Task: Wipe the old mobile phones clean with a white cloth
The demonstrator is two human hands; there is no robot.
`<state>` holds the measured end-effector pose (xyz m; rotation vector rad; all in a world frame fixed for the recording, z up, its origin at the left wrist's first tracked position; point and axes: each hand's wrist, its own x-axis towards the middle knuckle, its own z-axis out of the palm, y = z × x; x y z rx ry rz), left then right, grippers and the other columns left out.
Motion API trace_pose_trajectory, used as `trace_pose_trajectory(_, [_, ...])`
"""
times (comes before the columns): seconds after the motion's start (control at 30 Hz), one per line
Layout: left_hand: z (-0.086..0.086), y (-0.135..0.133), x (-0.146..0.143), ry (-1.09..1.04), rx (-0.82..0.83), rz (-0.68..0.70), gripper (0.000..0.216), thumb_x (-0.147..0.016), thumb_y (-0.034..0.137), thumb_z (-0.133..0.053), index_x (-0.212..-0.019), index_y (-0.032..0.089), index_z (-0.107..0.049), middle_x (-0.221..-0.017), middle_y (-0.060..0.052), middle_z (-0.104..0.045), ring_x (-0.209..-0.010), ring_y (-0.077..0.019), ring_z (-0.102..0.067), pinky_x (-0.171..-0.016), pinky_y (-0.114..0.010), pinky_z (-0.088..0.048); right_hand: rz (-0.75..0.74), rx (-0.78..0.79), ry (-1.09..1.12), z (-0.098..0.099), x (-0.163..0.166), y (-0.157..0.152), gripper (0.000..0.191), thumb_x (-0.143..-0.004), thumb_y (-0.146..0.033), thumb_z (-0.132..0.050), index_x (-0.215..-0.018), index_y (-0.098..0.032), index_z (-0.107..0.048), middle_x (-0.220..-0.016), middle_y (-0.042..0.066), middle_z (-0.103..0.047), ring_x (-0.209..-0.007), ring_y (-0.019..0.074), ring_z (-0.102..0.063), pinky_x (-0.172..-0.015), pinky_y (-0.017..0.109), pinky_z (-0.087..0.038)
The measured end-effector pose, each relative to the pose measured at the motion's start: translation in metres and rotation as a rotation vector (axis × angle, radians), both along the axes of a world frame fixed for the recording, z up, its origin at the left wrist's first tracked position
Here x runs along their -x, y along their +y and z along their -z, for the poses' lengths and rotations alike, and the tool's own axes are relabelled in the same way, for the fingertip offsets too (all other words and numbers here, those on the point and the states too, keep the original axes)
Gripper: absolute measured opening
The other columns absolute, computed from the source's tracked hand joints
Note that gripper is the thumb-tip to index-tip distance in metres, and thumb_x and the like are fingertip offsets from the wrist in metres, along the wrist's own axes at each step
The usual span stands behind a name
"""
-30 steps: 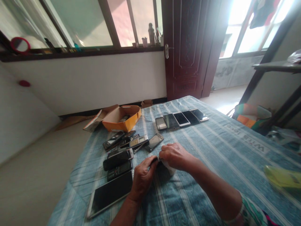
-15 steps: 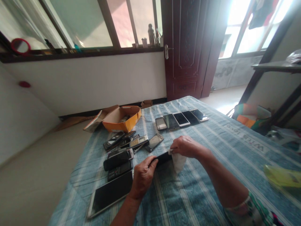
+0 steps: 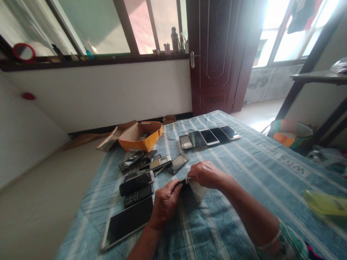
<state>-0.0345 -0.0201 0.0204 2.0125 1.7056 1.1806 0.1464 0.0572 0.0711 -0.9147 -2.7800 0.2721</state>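
My left hand is closed around one end of a dark phone, thumb on top. The phone is tilted above the bed cover, and part of it is covered by my hands and the cloth. Pinched in my right hand is a white cloth or tissue, which touches the phone's upper edge and hangs down over it. Beside my left wrist lies a white-framed tablet with a dark screen. A grey touchscreen phone rests just beyond my hands.
Several old phones, including a keypad phone, are heaped on the left. An open orange box stands behind them. Toward the back, several smartphones lie in a row, among them a white one. A yellow packet is at right.
My right hand has moved left along the phone with the white cloth, closer to my left hand. My left hand has stayed nearly in place with its hold on the phone.
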Motion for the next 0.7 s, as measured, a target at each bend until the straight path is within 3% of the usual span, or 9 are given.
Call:
trace_pose_trajectory(0.23, [0.002, 0.002, -0.001, 0.039, -0.028, -0.038, 0.022, -0.084, 0.032, -0.052, -0.086, 0.017, -0.069, -0.071, -0.001, -0.072, -0.063, -0.0165, -0.067, -0.058, -0.022, -0.049, 0.022, 0.135, 0.142, 0.007, -0.030, 0.025, 0.014, -0.080, -0.021, -0.058, -0.076, -0.018, -0.071, -0.072, 0.001, -0.063, -0.067, 0.0107, -0.054, -0.059, 0.021, -0.030])
trace_pose_trajectory(0.53, [0.002, 0.002, 0.000, 0.043, -0.060, -0.053, 0.023, -0.084, 0.032, -0.051, -0.086, 0.017, -0.068, -0.071, 0.000, -0.072, -0.063, -0.0153, -0.068, -0.059, -0.021, -0.050, 0.011, 0.325, 0.360, 0.028, -0.039, 0.044, 0.016, -0.077, -0.024, -0.060, -0.079, -0.015, -0.073, -0.066, 0.000, -0.063, -0.063, 0.0106, -0.054, -0.059, 0.020, -0.036])
trace_pose_trajectory(0.7, [0.004, 0.002, 0.000, 0.043, -0.067, -0.063, 0.023, -0.085, 0.033, -0.051, -0.085, 0.017, -0.068, -0.070, 0.000, -0.071, -0.062, -0.0150, -0.067, -0.059, -0.020, -0.050, 0.103, 0.606, 0.558, 0.047, -0.043, 0.052, 0.022, -0.071, -0.029, -0.065, -0.083, -0.014, -0.074, -0.063, 0.000, -0.062, -0.055, 0.0103, -0.053, -0.051, 0.020, -0.040])
